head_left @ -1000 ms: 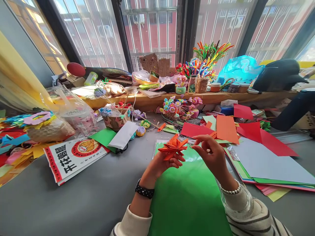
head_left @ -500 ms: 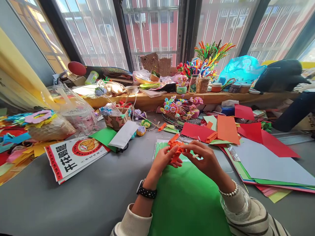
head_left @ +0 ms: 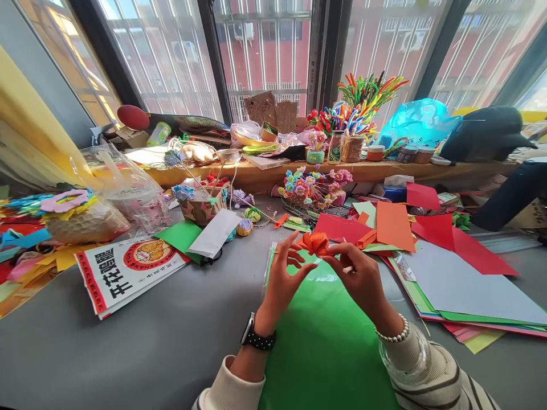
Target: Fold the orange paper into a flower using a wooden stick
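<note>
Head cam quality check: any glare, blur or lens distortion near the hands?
Head view: strong daylight from the windows, panes near blown out; window frames bow outward, wide-angle distortion. Glare streak on the glossy green sheet below the hands. Left hand, right hand and the orange paper flower are sharp, no motion blur. Shadows on the grey table are soft.

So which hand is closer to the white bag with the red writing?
Left. The left hand is the nearer one, off to the right of the white bag across bare table. The right hand is farther right, past the orange paper flower.
</note>
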The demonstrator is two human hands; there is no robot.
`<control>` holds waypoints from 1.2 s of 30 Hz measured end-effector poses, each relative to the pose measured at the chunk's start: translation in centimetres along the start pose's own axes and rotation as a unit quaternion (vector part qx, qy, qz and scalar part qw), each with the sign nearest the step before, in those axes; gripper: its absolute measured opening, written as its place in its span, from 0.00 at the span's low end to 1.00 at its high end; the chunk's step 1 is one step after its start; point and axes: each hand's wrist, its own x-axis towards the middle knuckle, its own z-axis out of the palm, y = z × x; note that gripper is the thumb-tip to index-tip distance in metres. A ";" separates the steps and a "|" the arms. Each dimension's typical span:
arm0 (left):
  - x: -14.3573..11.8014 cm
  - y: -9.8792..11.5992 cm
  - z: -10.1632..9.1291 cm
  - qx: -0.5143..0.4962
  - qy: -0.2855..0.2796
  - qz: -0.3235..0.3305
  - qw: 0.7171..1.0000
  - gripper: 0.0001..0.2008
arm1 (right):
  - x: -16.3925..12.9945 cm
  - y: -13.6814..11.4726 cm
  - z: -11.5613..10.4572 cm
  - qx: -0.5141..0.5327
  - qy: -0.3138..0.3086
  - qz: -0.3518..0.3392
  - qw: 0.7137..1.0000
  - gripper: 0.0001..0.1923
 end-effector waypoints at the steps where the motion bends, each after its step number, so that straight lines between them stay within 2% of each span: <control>1: -0.1 0.0 0.0 0.059 0.030 0.046 0.997 0.25 | 0.0 0.0 0.0 0.002 -0.004 0.008 1.000 0.05; 3: -0.2 0.0 0.0 0.147 0.065 0.141 0.977 0.15 | 0.1 0.0 0.0 0.014 -0.020 0.024 0.999 0.05; 5: -0.3 0.3 0.1 0.203 0.064 0.213 0.954 0.08 | 0.2 0.0 0.0 0.027 -0.037 0.032 0.998 0.06; 7: -0.4 0.6 0.4 0.239 0.061 0.246 0.937 0.07 | 0.1 0.0 0.0 0.040 -0.044 0.040 0.997 0.07; 10: -0.4 0.9 0.6 0.258 0.065 0.263 0.927 0.08 | 0.0 0.0 0.1 0.061 -0.043 0.056 0.996 0.07; 13: -0.3 1.0 0.7 0.236 0.055 0.250 0.937 0.06 | -0.1 -0.2 0.3 0.063 -0.041 0.052 0.996 0.07; 16: -0.2 1.0 0.6 0.166 0.001 0.200 0.966 0.05 | -0.2 -0.5 0.5 0.055 -0.027 0.037 0.997 0.09; 19: -0.1 0.9 0.5 0.114 -0.045 0.156 0.980 0.04 | -0.2 -0.7 0.4 0.063 -0.027 0.027 0.997 0.08; 22: 0.0 0.8 0.2 0.088 -0.057 0.136 0.985 0.03 | 0.1 -0.6 -0.2 0.092 -0.076 -0.006 0.993 0.04; 25: 0.3 0.7 -0.3 0.063 -0.068 0.119 0.989 0.04 | 0.5 -0.2 -1.1 0.101 -0.134 -0.044 0.985 0.08; 31: 0.7 0.7 -1.0 0.055 -0.130 0.082 0.987 0.04 | 0.7 1.0 -1.8 0.034 -0.103 -0.075 0.991 0.13; 36: 0.8 0.6 -1.3 0.067 -0.152 0.086 0.982 0.05 | 0.8 0.8 -1.5 0.055 -0.139 -0.101 0.984 0.09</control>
